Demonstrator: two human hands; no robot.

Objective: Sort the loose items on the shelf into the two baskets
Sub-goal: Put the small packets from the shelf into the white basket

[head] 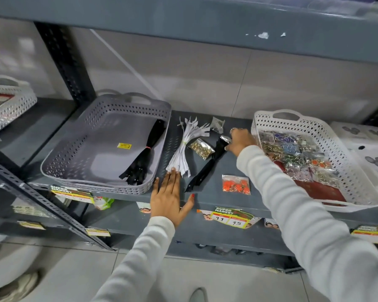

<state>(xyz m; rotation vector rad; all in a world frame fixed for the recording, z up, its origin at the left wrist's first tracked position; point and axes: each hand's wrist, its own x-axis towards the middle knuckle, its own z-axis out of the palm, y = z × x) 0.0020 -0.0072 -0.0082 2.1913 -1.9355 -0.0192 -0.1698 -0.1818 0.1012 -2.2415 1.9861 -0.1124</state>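
Shelf (pixel 214 188) — loose packets (pixel 202 148), zippers (pixel 180 153) between baskets (pixel 59 162).

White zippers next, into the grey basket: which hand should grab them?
Left. The left hand lies flat, fingertips touching the white zippers, right beside the grey basket. The right hand is busy farther away.

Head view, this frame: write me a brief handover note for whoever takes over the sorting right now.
Left hand: open, flat on the shelf edge, fingertips at the white zipper bundle.
Right hand: closing on a small shiny packet beside the white basket; grip unclear.
Done: one black zipper bundle in the grey basket; many trinket packets in the white basket.
Left on the shelf: white zippers, loose black zipper bundle, gold bead packet, orange bead packet, a clear packet at the back.
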